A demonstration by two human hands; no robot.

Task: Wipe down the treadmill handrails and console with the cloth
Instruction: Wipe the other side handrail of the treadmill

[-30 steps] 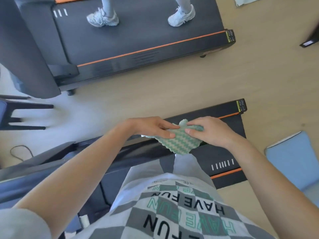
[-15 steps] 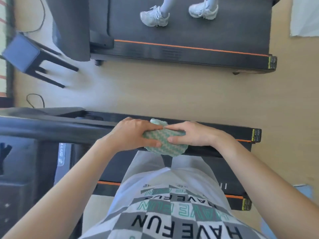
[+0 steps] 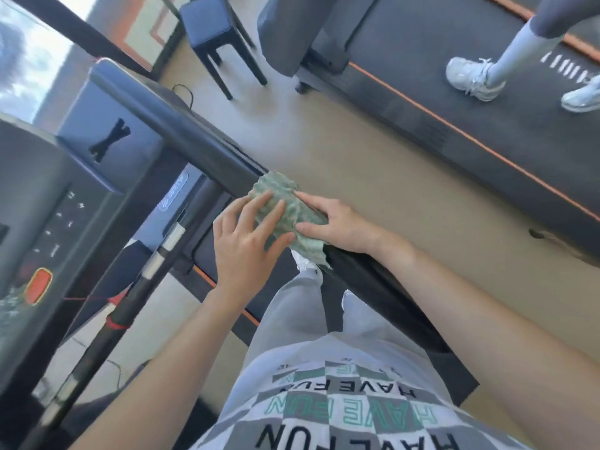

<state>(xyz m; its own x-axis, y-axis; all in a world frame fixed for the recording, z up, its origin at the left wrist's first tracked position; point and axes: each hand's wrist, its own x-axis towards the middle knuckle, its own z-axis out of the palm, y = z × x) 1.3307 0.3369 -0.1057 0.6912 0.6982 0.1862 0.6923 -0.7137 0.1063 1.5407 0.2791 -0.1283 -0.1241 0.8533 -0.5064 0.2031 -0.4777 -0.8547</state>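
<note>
Item: green-and-white wavy-patterned microfibre cloth (image 3: 281, 186), draped over the dark padded treadmill handrail (image 3: 194, 138). The right hand (image 3: 341, 225) grips it, thumb and fingers curled round the fabric. The left hand (image 3: 246, 235) lays straight, spread fingers flat on it. The rail's long axis runs diagonally up-left toward the grey console (image 3: 48, 206). The length left to wipe probably lies that way, with the left hand nearer.
</note>
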